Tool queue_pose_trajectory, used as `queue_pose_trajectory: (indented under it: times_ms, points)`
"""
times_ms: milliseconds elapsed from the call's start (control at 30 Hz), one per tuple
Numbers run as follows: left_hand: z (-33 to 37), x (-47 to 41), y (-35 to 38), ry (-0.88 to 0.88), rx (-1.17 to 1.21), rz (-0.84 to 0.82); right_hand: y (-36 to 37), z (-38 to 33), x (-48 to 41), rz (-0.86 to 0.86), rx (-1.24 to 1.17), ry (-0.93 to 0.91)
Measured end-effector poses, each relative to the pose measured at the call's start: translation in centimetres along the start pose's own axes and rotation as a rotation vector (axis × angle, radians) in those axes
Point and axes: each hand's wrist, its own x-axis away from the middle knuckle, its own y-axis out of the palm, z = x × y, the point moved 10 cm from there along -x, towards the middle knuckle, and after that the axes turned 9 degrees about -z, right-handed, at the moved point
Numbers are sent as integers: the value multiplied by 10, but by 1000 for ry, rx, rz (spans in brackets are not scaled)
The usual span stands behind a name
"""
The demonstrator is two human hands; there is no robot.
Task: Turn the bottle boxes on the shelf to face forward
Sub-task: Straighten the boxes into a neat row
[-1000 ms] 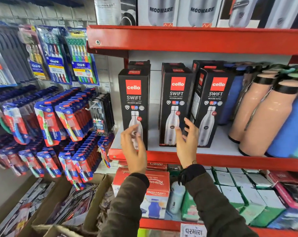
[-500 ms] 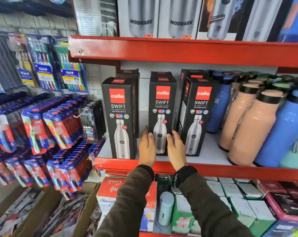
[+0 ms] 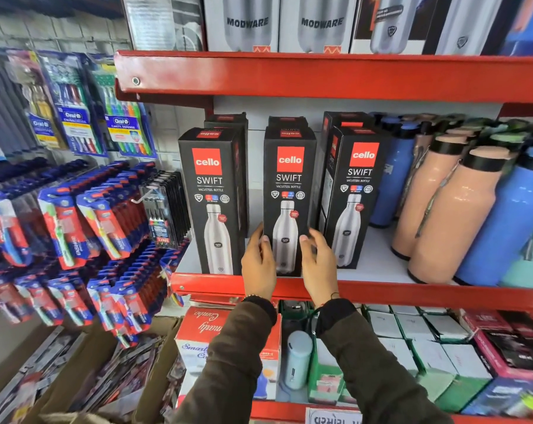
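Three black Cello Swift bottle boxes stand in the front row on the red shelf (image 3: 412, 293). The left box (image 3: 211, 203) and the middle box (image 3: 288, 185) show their fronts squarely. The right box (image 3: 355, 194) is turned a little, so its left side shows. My left hand (image 3: 257, 264) holds the middle box's lower left edge and my right hand (image 3: 318, 264) holds its lower right edge. More black boxes stand behind each front one, mostly hidden.
Loose peach (image 3: 451, 215) and blue bottles (image 3: 503, 228) crowd the shelf's right part. Toothbrush packs (image 3: 75, 215) hang on the left wall. Modware boxes (image 3: 246, 22) fill the shelf above. Small boxes (image 3: 412, 347) sit on the shelf below.
Both hands went from in front of the left and middle boxes down to the middle box's base and closed on its two sides. The box now sits square at the shelf's front edge.
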Motion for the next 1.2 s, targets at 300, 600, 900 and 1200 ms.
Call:
queue_pose_trajectory:
  times_ms: [300,600,900,1200]
  points:
    - [5,18,-9,-9,15,-3,-2,-4,15,-3,67,0]
    - [9,27,-11,5,-44,19,-3,-8,22,-1,64,-7]
    - [44,53,-11,216,-18,229,-56,-19,24,176,-13,-84]
    - [107,63,82,484,-31,-1,-129,8,-9,259,68,-57]
